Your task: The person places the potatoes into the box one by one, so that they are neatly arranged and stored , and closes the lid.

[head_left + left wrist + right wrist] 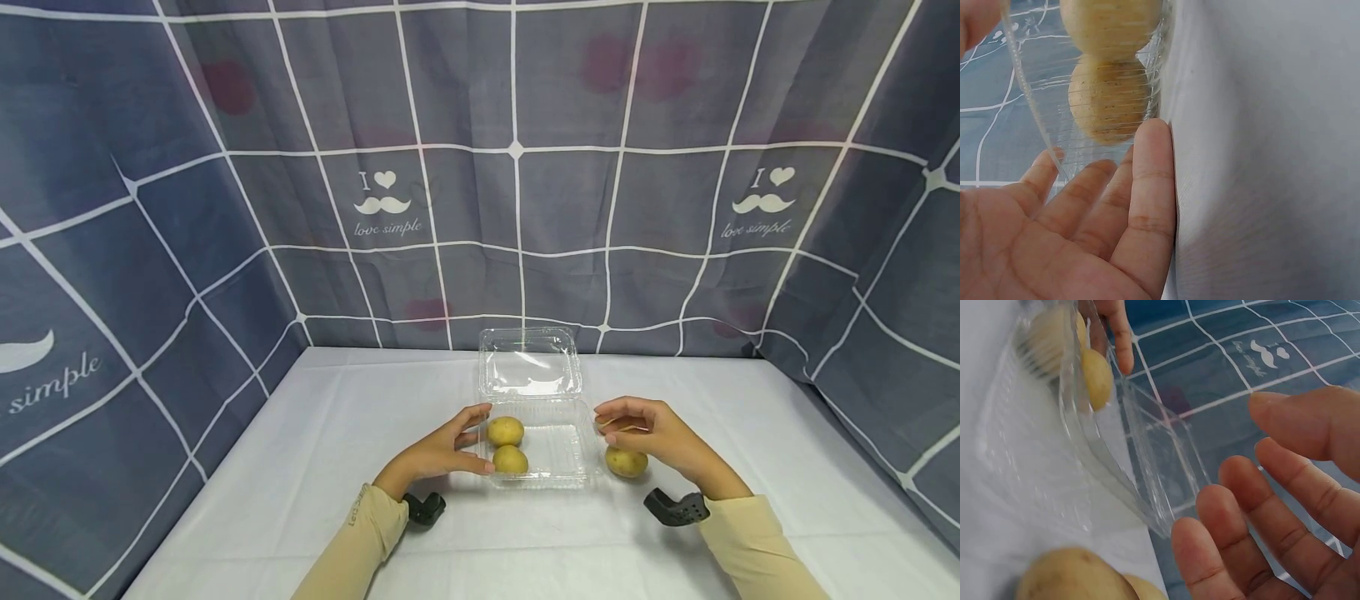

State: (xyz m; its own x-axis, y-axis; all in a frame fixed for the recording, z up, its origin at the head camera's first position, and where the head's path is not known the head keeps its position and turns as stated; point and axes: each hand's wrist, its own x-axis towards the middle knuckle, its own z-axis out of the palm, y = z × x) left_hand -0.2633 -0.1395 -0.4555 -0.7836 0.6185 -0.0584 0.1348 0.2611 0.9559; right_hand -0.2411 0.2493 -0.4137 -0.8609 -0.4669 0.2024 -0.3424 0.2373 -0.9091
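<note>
In the head view, a clear plastic box (555, 450) stands on the white tabletop (300, 467) between the hands, its lid (528, 358) folded back on the far side, which leaves the base uncovered. The left hand (441, 450) is spread at the box's left end, apparently to steady so light a thing. Just beside its fingers, inside, sit a farther potato (506, 431) and a nearer potato (510, 459), leaving the base bare toward the right hand (660, 435). That hand hovers with loosely bent fingers above a loose potato (626, 463), probably kept outside the wall for easy reach.

The left wrist view shows extended fingers beside the transparent wall, supporting rather than clenching it, I judge; the lowest lies along the cloth.

In the right wrist view, the fingers are parted and grip nothing; two loose potatoes (1075, 578) lie below them, outside the box.
</note>
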